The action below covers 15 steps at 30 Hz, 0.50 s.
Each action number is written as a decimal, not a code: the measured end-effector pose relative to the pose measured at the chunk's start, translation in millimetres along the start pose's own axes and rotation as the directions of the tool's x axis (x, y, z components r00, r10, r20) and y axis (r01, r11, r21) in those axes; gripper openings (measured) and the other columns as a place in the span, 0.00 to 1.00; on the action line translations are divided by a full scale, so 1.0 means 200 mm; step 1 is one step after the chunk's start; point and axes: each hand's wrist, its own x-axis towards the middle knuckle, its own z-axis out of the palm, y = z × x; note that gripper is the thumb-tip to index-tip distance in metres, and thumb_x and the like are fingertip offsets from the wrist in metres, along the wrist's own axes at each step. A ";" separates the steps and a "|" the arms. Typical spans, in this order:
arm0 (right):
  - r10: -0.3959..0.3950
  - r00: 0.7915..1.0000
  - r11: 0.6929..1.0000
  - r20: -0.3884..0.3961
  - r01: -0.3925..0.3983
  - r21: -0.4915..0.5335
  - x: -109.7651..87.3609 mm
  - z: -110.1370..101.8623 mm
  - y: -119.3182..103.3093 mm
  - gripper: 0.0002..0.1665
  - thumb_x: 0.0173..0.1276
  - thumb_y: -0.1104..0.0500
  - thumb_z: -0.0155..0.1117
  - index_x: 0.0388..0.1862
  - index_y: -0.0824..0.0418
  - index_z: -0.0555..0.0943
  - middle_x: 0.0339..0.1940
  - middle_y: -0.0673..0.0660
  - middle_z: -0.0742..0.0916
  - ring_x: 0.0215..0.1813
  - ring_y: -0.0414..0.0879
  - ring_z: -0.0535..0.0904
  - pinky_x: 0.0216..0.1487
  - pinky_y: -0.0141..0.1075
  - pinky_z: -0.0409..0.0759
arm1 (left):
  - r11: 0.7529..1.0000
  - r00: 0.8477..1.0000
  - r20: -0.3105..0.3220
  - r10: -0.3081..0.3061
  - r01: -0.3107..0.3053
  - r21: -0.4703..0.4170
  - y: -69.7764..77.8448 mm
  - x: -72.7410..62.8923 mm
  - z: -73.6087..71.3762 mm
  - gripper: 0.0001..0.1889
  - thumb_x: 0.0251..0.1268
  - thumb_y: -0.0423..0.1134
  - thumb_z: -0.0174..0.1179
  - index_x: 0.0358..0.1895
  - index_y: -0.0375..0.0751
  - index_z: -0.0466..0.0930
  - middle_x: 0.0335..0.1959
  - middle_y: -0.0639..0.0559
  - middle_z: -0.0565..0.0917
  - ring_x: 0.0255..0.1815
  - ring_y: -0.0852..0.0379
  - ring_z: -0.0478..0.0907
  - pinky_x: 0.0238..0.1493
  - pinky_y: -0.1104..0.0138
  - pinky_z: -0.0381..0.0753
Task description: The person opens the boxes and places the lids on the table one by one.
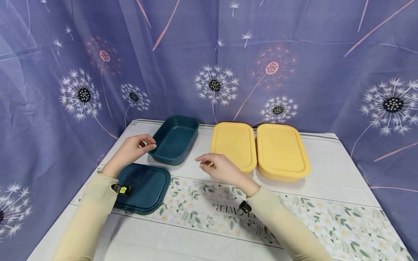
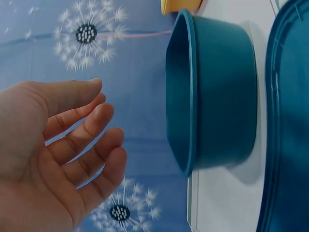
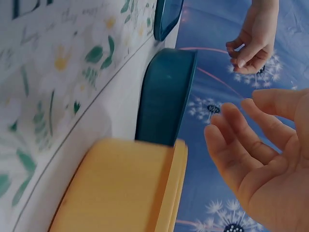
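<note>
A dark teal container (image 1: pixel 176 139), without its lid, stands at the back left of the table. Its matching teal lid (image 1: pixel 145 186) lies flat in front of it, under the left forearm in the head view. My left hand (image 1: pixel 132 148) hovers above the container's left side, fingers loosely bent and nothing in them; the left wrist view shows a gap between the fingertips (image 2: pixel 114 112) and the rim. My right hand (image 1: pixel 223 168) is in the air between the teal container and the nearer yellow lidded box (image 1: pixel 233 145), fingers relaxed and holding nothing.
A second yellow lidded box (image 1: pixel 283 152) stands close to the right of the first. The white table (image 1: pixel 156 239) carries a floral printed band (image 1: pixel 330 217). A purple dandelion-print curtain (image 1: pixel 313 72) hangs behind the table and along both sides.
</note>
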 end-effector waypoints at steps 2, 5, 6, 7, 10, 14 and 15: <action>0.009 1.000 1.000 -0.017 -0.009 -0.001 -0.02 -0.02 0.01 0.16 0.77 0.60 0.59 0.60 0.57 0.84 0.43 0.48 0.87 0.45 0.40 0.82 0.48 0.33 0.83 | 1.000 1.000 0.010 0.014 -0.014 -0.007 0.02 0.02 0.02 0.08 0.73 0.42 0.63 0.45 0.42 0.85 0.37 0.48 0.84 0.35 0.51 0.78 0.39 0.58 0.78; 0.026 0.999 1.000 -0.032 -0.026 -0.001 -0.04 -0.04 0.04 0.16 0.77 0.62 0.58 0.60 0.57 0.84 0.44 0.49 0.86 0.46 0.40 0.82 0.49 0.33 0.83 | 0.999 0.999 0.022 0.038 -0.038 -0.022 0.06 0.05 0.04 0.08 0.73 0.41 0.63 0.46 0.42 0.85 0.37 0.49 0.84 0.33 0.53 0.77 0.37 0.59 0.76; 0.029 0.999 1.000 -0.036 -0.029 0.002 -0.05 -0.04 0.05 0.17 0.76 0.62 0.58 0.60 0.57 0.84 0.44 0.49 0.86 0.47 0.41 0.82 0.49 0.33 0.83 | 0.999 0.999 0.026 0.047 -0.046 -0.027 0.08 0.06 0.05 0.08 0.73 0.41 0.63 0.46 0.42 0.85 0.37 0.49 0.84 0.32 0.53 0.77 0.36 0.60 0.76; 0.037 0.999 0.999 -0.038 -0.037 0.005 -0.06 -0.05 0.06 0.17 0.76 0.63 0.58 0.60 0.58 0.83 0.45 0.50 0.86 0.47 0.41 0.82 0.49 0.34 0.83 | 0.998 0.998 0.029 0.055 -0.054 -0.032 0.09 0.07 0.06 0.08 0.73 0.41 0.63 0.46 0.41 0.85 0.37 0.49 0.84 0.31 0.53 0.77 0.36 0.60 0.76; 0.064 0.997 0.998 -0.049 -0.063 0.021 -0.09 -0.07 0.08 0.17 0.76 0.63 0.59 0.60 0.58 0.83 0.46 0.51 0.86 0.48 0.43 0.82 0.49 0.34 0.83 | 0.997 0.997 0.048 0.068 -0.065 -0.045 0.14 0.10 0.09 0.07 0.73 0.40 0.63 0.46 0.42 0.85 0.37 0.49 0.84 0.30 0.53 0.76 0.35 0.60 0.76; 0.075 0.994 0.997 -0.085 -0.073 0.025 -0.12 -0.11 0.12 0.16 0.75 0.63 0.60 0.59 0.62 0.84 0.45 0.53 0.87 0.48 0.45 0.83 0.48 0.35 0.84 | 0.995 0.994 0.080 0.076 -0.070 -0.068 0.18 0.14 0.13 0.07 0.72 0.40 0.64 0.47 0.44 0.85 0.39 0.50 0.84 0.32 0.53 0.77 0.36 0.59 0.77; 0.074 0.992 0.997 -0.099 -0.072 0.023 -0.13 -0.13 0.13 0.16 0.75 0.63 0.61 0.59 0.63 0.84 0.45 0.53 0.87 0.48 0.46 0.83 0.47 0.35 0.84 | 0.995 0.993 0.086 0.080 -0.073 -0.074 0.19 0.15 0.14 0.07 0.72 0.40 0.64 0.47 0.44 0.85 0.40 0.50 0.85 0.33 0.54 0.77 0.36 0.59 0.77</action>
